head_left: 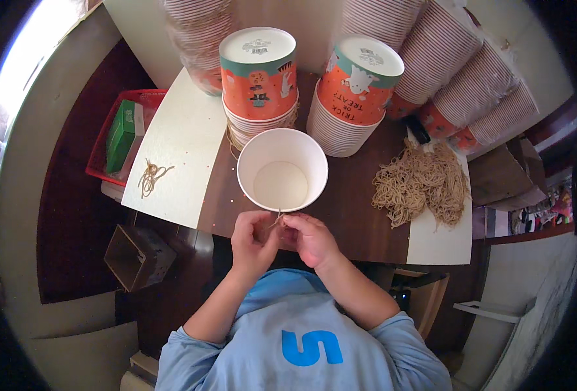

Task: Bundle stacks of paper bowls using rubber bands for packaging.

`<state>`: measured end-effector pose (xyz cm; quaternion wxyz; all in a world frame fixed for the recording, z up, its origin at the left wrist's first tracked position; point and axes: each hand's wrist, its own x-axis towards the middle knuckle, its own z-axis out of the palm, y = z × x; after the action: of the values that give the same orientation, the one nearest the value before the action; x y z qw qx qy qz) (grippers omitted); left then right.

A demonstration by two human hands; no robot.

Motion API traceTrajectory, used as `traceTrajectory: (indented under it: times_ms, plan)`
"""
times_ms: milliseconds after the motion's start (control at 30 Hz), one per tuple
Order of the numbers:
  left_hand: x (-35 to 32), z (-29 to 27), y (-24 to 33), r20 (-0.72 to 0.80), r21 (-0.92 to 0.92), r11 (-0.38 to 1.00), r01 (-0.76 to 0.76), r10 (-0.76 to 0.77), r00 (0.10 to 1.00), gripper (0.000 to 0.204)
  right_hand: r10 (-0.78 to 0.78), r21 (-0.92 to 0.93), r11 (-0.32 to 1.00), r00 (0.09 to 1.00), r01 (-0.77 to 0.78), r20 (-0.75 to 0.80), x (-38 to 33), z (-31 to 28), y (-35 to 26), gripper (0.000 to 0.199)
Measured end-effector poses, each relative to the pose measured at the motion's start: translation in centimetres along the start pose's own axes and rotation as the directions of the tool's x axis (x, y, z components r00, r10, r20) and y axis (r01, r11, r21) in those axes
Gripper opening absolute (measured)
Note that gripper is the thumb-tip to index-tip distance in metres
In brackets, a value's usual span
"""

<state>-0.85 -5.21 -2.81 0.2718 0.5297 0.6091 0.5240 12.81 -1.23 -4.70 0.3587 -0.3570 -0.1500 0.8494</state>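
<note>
A white-lined paper bucket (pixel 282 142) stands upright, mouth up, at the table's near edge. Just below its near rim, my left hand (pixel 253 240) and my right hand (pixel 310 240) meet, fingers pinched on a short piece of tan string (pixel 279 217). The string's end sticks up against the rim; whether it passes through the bucket wall is hidden. Behind stand two stacks of upside-down orange buckets, the left stack (pixel 260 88) and the right stack (pixel 353 91). Loops of string hang around the left stack's lower part.
A heap of tan strings (pixel 422 182) lies at the right, near a small black object (pixel 417 129). A few loose strings (pixel 153 177) lie at the left. Plastic-wrapped bucket stacks (pixel 477 85) line the back right. A red crate (pixel 99 153) and a cardboard box (pixel 138 257) sit left.
</note>
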Motion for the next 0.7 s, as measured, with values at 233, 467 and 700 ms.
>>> traceTrajectory:
  times_ms: [233,467,700]
  plan:
    - [0.0,-0.2,-0.1,0.06,0.097,0.951,-0.293,0.289,0.956,0.026,-0.043,-0.042,0.998,0.999,0.042,-0.026,-0.2,0.2,0.4,0.012]
    - [0.2,-0.2,-0.9,0.081,0.047,0.978,-0.204,0.2,0.977,0.014,-0.073,-0.039,0.997,0.996,0.071,-0.058,-0.1,0.2,0.4,0.014]
    - [0.3,-0.5,-1.4,0.08,-0.047,0.993,-0.112,0.115,0.99,0.009,-0.008,-0.002,1.0,1.0,0.008,0.016,0.8,0.2,0.4,0.015]
